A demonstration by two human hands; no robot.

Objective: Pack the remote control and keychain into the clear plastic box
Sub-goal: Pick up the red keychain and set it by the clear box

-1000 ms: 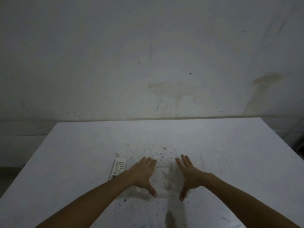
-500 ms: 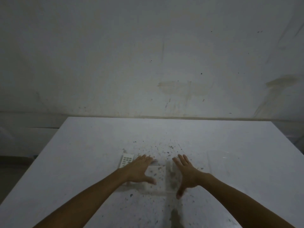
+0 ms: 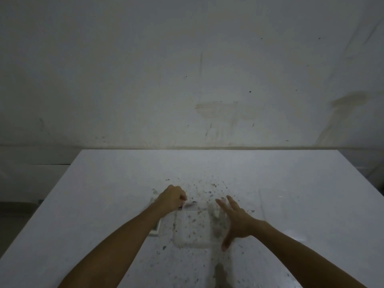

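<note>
No legible text, label, brand, number or sign is found anywhere in the head view. The only item where markings might be expected is the remote control [image 3: 156,227]; just a pale corner of it is exposed beneath the left forearm, and no button legends can be made out. The frame is dim and soft.
</note>
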